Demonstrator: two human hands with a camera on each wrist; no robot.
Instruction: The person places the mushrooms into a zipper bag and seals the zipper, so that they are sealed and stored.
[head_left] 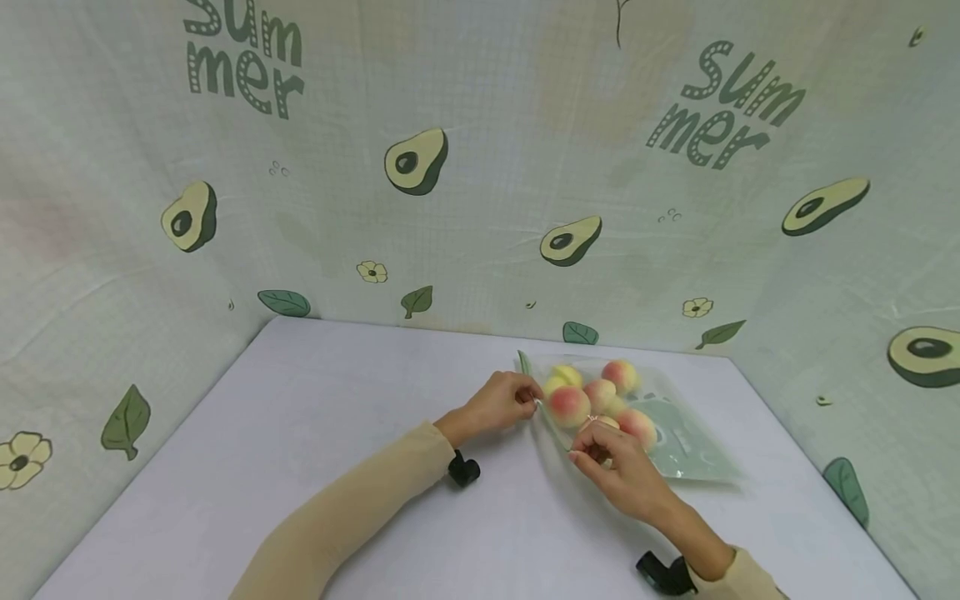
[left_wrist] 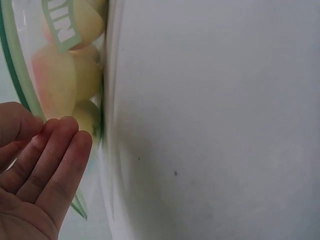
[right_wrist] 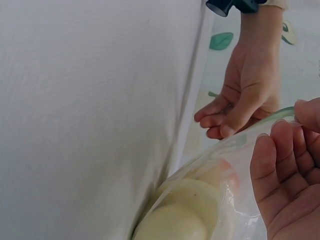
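Observation:
A clear zip bag [head_left: 697, 446] with a green strip [head_left: 523, 362] along its mouth lies at the right of the table, its mouth facing left. Inside it are several peaches [head_left: 568, 406], pink and yellow. My left hand [head_left: 498, 404] pinches the strip about midway, between thumb and index finger; in the left wrist view the other fingers of that hand [left_wrist: 52, 170] are extended beside the bag. Closer to me, the thumb and fingers of my right hand [head_left: 626, 471] pinch the near end of the strip, as the right wrist view also shows [right_wrist: 295, 180].
A white cloth covers the table [head_left: 360, 375]. Around its back and sides hangs a printed curtain [head_left: 480, 192] with avocados, leaves and lettering. Dark wrist cameras [head_left: 463, 471] sit on both of the person's wrists.

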